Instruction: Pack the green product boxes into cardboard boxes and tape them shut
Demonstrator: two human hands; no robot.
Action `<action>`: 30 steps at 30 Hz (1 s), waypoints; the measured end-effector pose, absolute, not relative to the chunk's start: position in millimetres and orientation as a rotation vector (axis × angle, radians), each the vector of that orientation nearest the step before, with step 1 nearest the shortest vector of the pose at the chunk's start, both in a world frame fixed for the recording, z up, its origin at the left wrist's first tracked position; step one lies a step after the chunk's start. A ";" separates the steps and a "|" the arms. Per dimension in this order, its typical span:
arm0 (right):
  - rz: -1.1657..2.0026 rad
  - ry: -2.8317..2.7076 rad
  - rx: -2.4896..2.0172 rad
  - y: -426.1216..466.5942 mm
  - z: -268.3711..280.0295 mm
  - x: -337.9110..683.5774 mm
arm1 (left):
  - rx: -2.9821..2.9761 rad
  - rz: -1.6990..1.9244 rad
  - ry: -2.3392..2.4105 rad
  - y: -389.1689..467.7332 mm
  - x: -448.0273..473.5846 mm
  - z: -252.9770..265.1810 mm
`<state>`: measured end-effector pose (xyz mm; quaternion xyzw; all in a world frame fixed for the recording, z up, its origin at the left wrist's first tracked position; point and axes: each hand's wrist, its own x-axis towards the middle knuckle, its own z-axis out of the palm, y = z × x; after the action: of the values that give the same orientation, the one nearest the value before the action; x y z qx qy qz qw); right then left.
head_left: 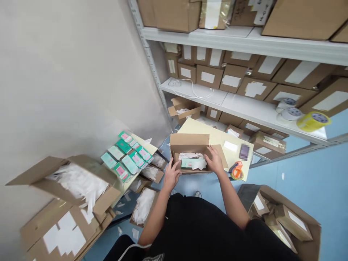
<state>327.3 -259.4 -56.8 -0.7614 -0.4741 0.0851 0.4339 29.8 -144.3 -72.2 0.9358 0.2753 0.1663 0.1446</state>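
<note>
An open cardboard box point(189, 139) rests at the near edge of the pale table, with its flaps raised. Inside it lie a flat green carton point(187, 163) and strips of white paper point(199, 165), partly over the carton. My left hand point(171, 177) grips the box's left end, fingers over the wall. At the right end, my right hand point(215, 161) holds the wall, with some fingertips reaching inside near the paper. To the right on the table sits a tape dispenser point(237, 170) with orange parts, near a white label sheet point(230, 146) and a blurred dark object point(244, 152).
Several green cartons point(130, 164) cover a side table at left, beside a box of shredded paper point(81, 183). A shelf rack point(217, 99) full of boxes stands ahead, with tape rolls point(312, 121) on it. A large carton point(310, 221) holding packed boxes is at lower right.
</note>
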 end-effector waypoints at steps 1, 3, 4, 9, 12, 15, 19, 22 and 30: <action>0.195 -1.152 -1.906 -261.6 -58.1 333.6 | 2.701 0.474 0.758 -136.9 39.9 -74.2; 0.170 -1.092 -1.931 -264.6 -60.7 344.6 | 2.706 0.460 0.678 -120.3 59.6 -79.1; 0.162 -1.059 -1.947 -265.7 -61.9 349.8 | 2.707 0.445 0.637 -111.0 69.9 -81.8; 0.150 -0.869 -2.049 -263.1 -63.9 373.5 | 2.678 0.339 0.439 -55.5 129.1 -96.9; 0.158 -0.746 -2.089 -248.3 -63.2 383.4 | 2.644 0.311 0.294 -14.4 167.2 -107.2; 0.163 -0.663 -2.101 -223.9 -63.4 388.6 | 2.614 0.270 0.170 27.2 207.0 -119.7; 0.143 -0.556 -2.147 -193.7 -63.8 387.8 | 2.569 0.142 0.046 69.4 258.9 -140.4; 0.133 -0.464 -2.219 -183.1 -65.9 381.8 | 2.554 -0.003 0.039 89.4 285.6 -154.6; 0.088 -0.138 -2.379 -215.3 -98.2 378.9 | 2.336 0.076 0.392 116.1 269.0 -172.7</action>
<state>378.9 -215.3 -98.2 -0.9271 -0.0538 0.0344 0.3695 269.0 116.1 -172.7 0.9131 0.1533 0.0297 0.3766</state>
